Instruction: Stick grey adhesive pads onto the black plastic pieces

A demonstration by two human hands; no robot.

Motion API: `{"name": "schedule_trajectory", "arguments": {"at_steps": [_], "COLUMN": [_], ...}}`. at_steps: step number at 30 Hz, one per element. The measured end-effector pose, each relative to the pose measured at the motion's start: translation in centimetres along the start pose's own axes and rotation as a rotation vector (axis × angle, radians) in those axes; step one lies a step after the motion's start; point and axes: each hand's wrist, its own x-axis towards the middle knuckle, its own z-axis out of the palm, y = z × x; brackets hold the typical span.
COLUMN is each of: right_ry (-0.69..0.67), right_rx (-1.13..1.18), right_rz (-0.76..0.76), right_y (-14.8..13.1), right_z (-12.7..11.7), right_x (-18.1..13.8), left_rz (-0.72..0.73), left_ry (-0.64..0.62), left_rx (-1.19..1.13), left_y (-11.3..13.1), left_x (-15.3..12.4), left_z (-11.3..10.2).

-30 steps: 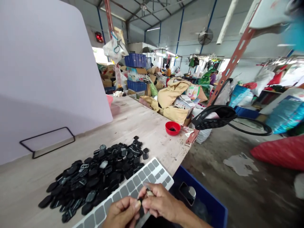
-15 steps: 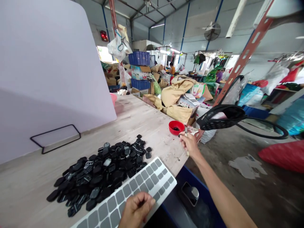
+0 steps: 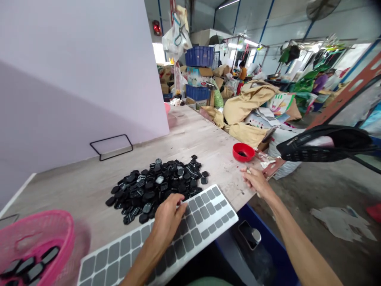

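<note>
My left hand [image 3: 168, 216] reaches across the sticker sheet [image 3: 196, 216], a white sheet with rows of grey rounded squares. Its bent fingers are at the near edge of a pile of small black plastic pieces [image 3: 149, 194], thumb and forefinger a little apart, with nothing visible between them. On the right, near the table edge, my right hand [image 3: 255, 181] is closed around a thin, pale thing that the fingers mostly hide. Just beyond that hand stands a red bowl [image 3: 243, 152] with small dark bits inside.
A pink basket [image 3: 70, 234] with black pieces is at the left front. A black wire frame [image 3: 111, 147] leans by the pale partition [image 3: 89, 79]. Below the table edge sits a blue bin [image 3: 276, 254]; a black bag [image 3: 324, 143] hangs at right. Farther back are sacks and people.
The view has swung left and down, bringing the pink basket in. My left hand has moved from above the sheet to the pile's edge, its pinch loosened. My right hand stays near the bowl.
</note>
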Motion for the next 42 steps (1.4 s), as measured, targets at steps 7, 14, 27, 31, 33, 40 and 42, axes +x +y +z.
{"name": "schedule_trajectory", "arguments": {"at_steps": [7,14,27,31,33,40,42], "right_ry": [-0.26,-0.31,-0.274,-0.314,-0.388,-0.725,-0.768], "right_rx": [-0.2,-0.293,-0.406,-0.157,0.062,0.345,0.299], "right_rz": [-0.093,-0.08,-0.308,-0.239,-0.107,0.098,0.126], "right_y": [-0.9,-1.4,-3.5,-3.7,-3.4,-3.0,-3.1], "right_z": [0.2,-0.3,4.8,5.2,5.6,8.0,8.0], "right_x": [-6.3,-9.9,-11.3,-12.3,-13.2,-16.0,-16.1], "left_rz": [0.093,0.018,-0.436,-0.365,-0.319,-0.18,-0.187], "left_ry": [0.021,0.061,-0.335,-0.304,-0.27,-0.213,-0.245], "left_rx": [0.434,0.062,-1.323,-1.259,-1.205,-1.101,-1.111], "left_y": [0.3,-0.6,1.2,1.9,2.2,3.0,2.9], "left_x": [5.1,4.4,-3.7,-3.5,-3.5,-4.2,-4.5], "left_z": [1.2,-1.0,1.3,1.5,1.8,4.1,4.1]}}
